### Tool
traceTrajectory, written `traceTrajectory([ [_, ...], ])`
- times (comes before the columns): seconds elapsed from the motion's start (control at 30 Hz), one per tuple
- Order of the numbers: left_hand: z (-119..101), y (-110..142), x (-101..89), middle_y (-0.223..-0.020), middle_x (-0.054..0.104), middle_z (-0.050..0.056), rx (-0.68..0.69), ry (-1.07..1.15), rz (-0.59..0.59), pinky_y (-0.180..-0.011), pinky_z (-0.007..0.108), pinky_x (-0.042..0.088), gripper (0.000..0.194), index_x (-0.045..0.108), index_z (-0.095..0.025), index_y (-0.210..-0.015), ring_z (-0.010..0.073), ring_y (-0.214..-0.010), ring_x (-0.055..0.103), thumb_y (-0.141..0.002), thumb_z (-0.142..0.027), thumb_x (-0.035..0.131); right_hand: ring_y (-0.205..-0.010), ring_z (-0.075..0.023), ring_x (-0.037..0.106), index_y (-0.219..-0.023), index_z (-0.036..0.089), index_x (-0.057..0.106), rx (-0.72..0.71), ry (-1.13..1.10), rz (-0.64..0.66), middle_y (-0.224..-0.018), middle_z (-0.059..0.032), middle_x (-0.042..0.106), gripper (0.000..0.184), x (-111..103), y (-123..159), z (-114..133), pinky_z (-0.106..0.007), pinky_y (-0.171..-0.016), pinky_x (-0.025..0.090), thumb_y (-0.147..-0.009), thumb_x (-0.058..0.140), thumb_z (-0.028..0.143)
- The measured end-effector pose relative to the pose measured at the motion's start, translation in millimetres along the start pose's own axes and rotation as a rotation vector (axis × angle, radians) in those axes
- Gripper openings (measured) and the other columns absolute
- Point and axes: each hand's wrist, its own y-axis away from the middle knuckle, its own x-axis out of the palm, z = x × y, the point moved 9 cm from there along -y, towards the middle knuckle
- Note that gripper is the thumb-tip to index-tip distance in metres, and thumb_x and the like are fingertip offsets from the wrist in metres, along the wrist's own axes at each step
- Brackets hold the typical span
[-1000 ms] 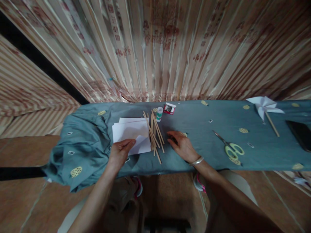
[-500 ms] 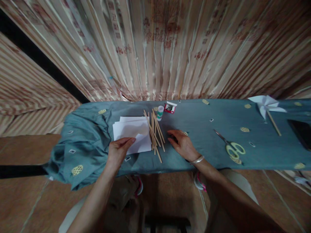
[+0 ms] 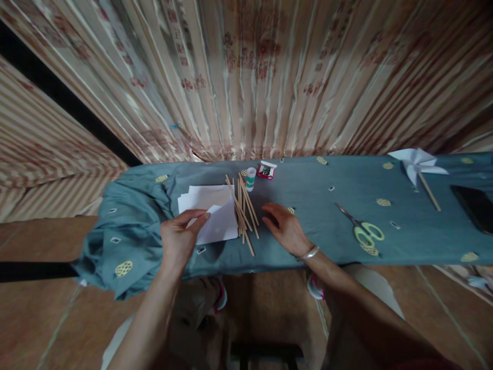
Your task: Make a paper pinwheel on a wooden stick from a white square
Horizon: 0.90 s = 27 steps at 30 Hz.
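Observation:
Over the stack of white paper [image 3: 221, 228], my left hand [image 3: 183, 234] is closed in a pinch on a raised piece of paper [image 3: 214, 209]; thumb and forefinger meet at its edge. Just right of the stack lie several thin wooden sticks [image 3: 242, 205], some crossing each other and the paper's edge. My right hand [image 3: 285, 228], with a silver bracelet at the wrist, rests on the cloth to the right of the sticks. Its fingers are loosely curved and apart, and it holds nothing. A glue stick [image 3: 250, 179] stands upright behind the sticks.
An open red box [image 3: 266, 170] of small dark items sits beside the glue stick. Rightward lie green-handled scissors [image 3: 364, 230], a white paper pinwheel [image 3: 418, 163] on a stick and a black phone [image 3: 473, 206]. The teal tablecloth [image 3: 308, 190] bunches up at the left; a curtain [image 3: 246, 103] hangs behind.
My left hand has shifted slightly left, and the pinched paper is lifted a little more. My right hand stays nearly in place beside the sticks. The whole view has shifted slightly.

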Motion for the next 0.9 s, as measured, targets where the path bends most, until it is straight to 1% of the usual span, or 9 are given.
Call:
traceTrajectory([
  [0.07, -13.6, 6.6, 3.9, -0.078, 0.076, 0.002, 0.083, -0.042, 0.015, -0.087, 0.036, 0.053, 0.019, 0.076, -0.021, -0.072, 0.0242, -0.085, 0.071, -0.062, -0.038, 0.075, -0.117, -0.0249, 0.059, -0.117, 0.021, 0.061, 0.003, -0.027, -0.015, -0.126, -0.0114, 0.063, 0.028, -4.5, 1.5, 6.0, -0.047, -0.101, 0.047, -0.092, 0.049, 0.025],
  [0.13, -30.7, 16.5, 11.9, -0.081, 0.077, 0.002, 0.195, -0.091, 0.043, -0.096, 0.04, 0.05, 0.018, 0.076, -0.022, -0.076, 0.0244, -0.092, 0.07, -0.069, -0.038, 0.072, -0.108, -0.0225, 0.064, -0.121, 0.023, 0.059, 0.023, -0.07, -0.018, -0.131, -0.0107, 0.059, 0.03, -10.1, 3.0, 12.3, -0.044, -0.1, 0.049, -0.093, 0.049, 0.026],
  [0.2, -53.2, 32.1, 30.4, -0.086, 0.077, 0.0, 0.38, -0.157, 0.147, -0.103, 0.041, 0.046, 0.016, 0.076, -0.023, -0.08, 0.0206, -0.091, 0.07, -0.079, -0.034, 0.065, -0.092, -0.0186, 0.068, -0.128, 0.024, 0.054, 0.042, -0.121, -0.025, -0.138, -0.0115, 0.053, 0.037, -17.6, 4.5, 19.2, -0.04, -0.094, 0.053, -0.092, 0.052, 0.027],
  [0.27, -73.6, 52.4, 50.8, -0.087, 0.077, 0.001, 0.579, -0.184, 0.254, -0.101, 0.041, 0.047, 0.015, 0.075, -0.022, -0.083, 0.0179, -0.085, 0.071, -0.084, -0.029, 0.061, -0.086, -0.0165, 0.069, -0.135, 0.023, 0.048, 0.029, -0.162, -0.03, -0.145, -0.0129, 0.046, 0.046, -25.1, 6.2, 26.9, -0.036, -0.089, 0.056, -0.09, 0.055, 0.029],
  [0.33, -84.1, 69.3, 68.0, -0.087, 0.077, 0.003, 0.703, -0.21, 0.324, -0.099, 0.04, 0.049, 0.016, 0.074, -0.021, -0.087, 0.0171, -0.084, 0.071, -0.087, -0.024, 0.058, -0.091, -0.0174, 0.069, -0.131, 0.023, 0.053, -0.027, -0.159, -0.008, -0.134, -0.0105, 0.058, 0.039, -29.6, 8.6, 34.3, -0.034, -0.088, 0.056, -0.092, 0.053, 0.029],
  [0.4, -87.4, 80.4, 82.2, -0.088, 0.076, 0.004, 0.764, -0.22, 0.381, -0.098, 0.04, 0.05, 0.017, 0.073, -0.021, -0.09, 0.0168, -0.085, 0.071, -0.089, -0.022, 0.056, -0.092, -0.0181, 0.069, -0.117, 0.024, 0.064, -0.074, -0.116, 0.026, -0.111, -0.0066, 0.071, 0.028, -32.6, 12.1, 36.1, -0.034, -0.087, 0.056, -0.096, 0.046, 0.029],
  [0.47, -88.0, 85.9, 92.1, -0.09, 0.076, 0.005, 0.798, -0.222, 0.409, -0.097, 0.041, 0.05, 0.015, 0.072, -0.021, -0.092, 0.0171, -0.086, 0.071, -0.089, -0.022, 0.057, -0.09, -0.0184, 0.07, -0.106, 0.023, 0.07, -0.074, -0.072, 0.028, -0.096, -0.0049, 0.075, 0.029, -39.6, 16.1, 30.4, -0.033, -0.084, 0.056, -0.098, 0.042, 0.029],
  [0.77, -92.5, 81.9, 125.1, -0.092, 0.076, 0.006, 0.884, -0.28, 0.378, -0.095, 0.04, 0.05, 0.012, 0.072, -0.022, -0.091, 0.0189, -0.088, 0.07, -0.087, -0.026, 0.062, -0.09, -0.0205, 0.072, -0.095, 0.024, 0.072, 0.126, -0.096, -0.256, -0.098, -0.0027, 0.076, 0.017, -121.2, 42.1, -14.6, -0.035, -0.087, 0.057, -0.09, 0.059, 0.034],
  [0.9, -93.0, 86.8, 146.1, -0.092, 0.076, 0.005, 0.946, -0.296, 0.399, -0.096, 0.04, 0.048, 0.012, 0.072, -0.021, -0.09, 0.0181, -0.087, 0.07, -0.088, -0.023, 0.061, -0.092, -0.0205, 0.072, -0.087, 0.023, 0.069, 0.125, -0.06, -0.31, -0.101, -0.0027, 0.075, 0.013, -142.1, 55.4, -28.3, -0.038, -0.089, 0.056, -0.089, 0.06, 0.033],
])
